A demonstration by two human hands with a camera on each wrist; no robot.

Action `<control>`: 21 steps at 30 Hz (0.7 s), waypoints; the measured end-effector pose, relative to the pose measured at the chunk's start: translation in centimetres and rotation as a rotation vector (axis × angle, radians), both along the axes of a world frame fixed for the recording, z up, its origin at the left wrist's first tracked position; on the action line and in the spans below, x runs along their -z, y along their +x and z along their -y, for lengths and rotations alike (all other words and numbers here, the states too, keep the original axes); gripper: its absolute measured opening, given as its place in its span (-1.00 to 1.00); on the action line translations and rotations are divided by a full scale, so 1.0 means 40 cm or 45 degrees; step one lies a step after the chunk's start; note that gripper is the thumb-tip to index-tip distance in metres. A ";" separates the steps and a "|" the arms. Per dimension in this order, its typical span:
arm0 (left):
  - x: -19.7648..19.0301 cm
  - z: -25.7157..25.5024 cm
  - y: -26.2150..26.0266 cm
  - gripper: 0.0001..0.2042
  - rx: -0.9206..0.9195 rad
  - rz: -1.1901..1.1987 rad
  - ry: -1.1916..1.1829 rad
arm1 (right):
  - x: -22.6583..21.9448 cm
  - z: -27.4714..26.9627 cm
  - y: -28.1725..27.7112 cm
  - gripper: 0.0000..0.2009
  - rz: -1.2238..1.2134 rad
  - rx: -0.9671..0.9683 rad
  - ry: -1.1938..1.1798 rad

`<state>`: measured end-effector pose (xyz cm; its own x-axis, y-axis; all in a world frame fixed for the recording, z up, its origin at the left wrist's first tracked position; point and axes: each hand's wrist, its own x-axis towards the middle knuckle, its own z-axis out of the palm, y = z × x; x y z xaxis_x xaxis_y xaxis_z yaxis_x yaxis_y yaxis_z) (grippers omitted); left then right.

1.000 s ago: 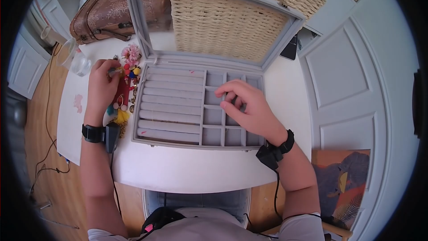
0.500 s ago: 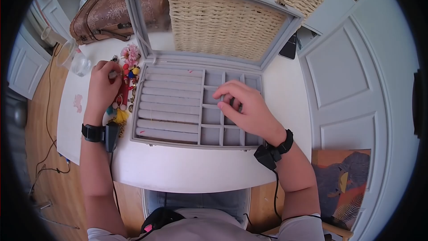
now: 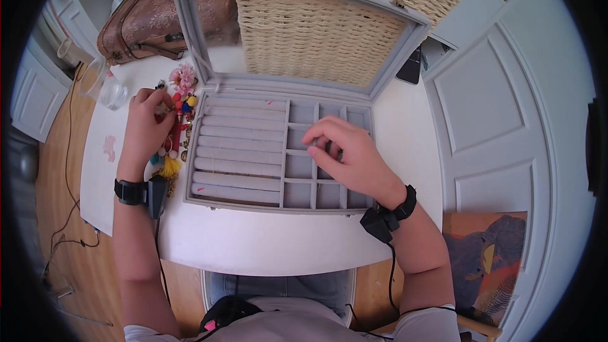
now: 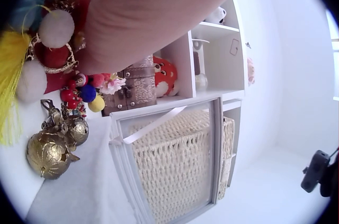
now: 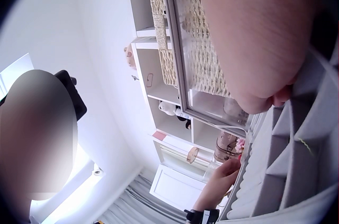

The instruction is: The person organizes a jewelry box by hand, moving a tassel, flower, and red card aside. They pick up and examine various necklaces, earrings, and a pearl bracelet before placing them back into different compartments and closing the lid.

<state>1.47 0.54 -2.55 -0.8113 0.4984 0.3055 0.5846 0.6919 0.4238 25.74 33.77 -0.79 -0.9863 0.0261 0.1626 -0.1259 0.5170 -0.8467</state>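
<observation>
My left hand [image 3: 150, 120] is at the pile of jewellery on the table's left, its thumb and fingers pinching a small pale, shiny piece mostly hidden by them. Around it lie red, blue and yellow beads [image 3: 185, 102], a pink flower [image 3: 183, 79] and a yellow tassel [image 3: 169, 166]. Gold openwork balls [image 4: 47, 152] show close up in the left wrist view. A grey jewellery box [image 3: 237, 204] stands open beside the pile, with padded ring rolls [image 3: 240, 141] and square compartments [image 3: 299, 166]. Over the compartments hovers my right hand [image 3: 351, 155], fingers loosely bent.
The box's glass lid [image 3: 190, 31] is raised in front of a woven basket [image 3: 316, 38]. A brown patterned case [image 3: 152, 19] stands at the back left, near clear plastic cups [image 3: 114, 96]. A phone [image 3: 410, 68] lies at the back right; a white door [image 3: 487, 101] is at the right.
My left hand has shifted slightly right among the jewellery, and the pinched piece shows less. The right hand has stayed almost in place over the compartments.
</observation>
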 end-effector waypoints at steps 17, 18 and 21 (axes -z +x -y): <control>0.021 0.008 -0.015 -0.86 0.012 -0.053 -0.001 | 0.000 0.000 -0.001 -0.89 -0.030 -0.018 0.037; 0.019 0.007 -0.013 -0.86 0.014 0.008 0.028 | 0.000 0.000 0.000 -0.89 -0.029 -0.017 0.036; 0.024 0.014 -0.016 -0.86 0.046 -0.112 -0.038 | -0.003 0.001 0.000 -0.89 -0.018 -0.021 0.044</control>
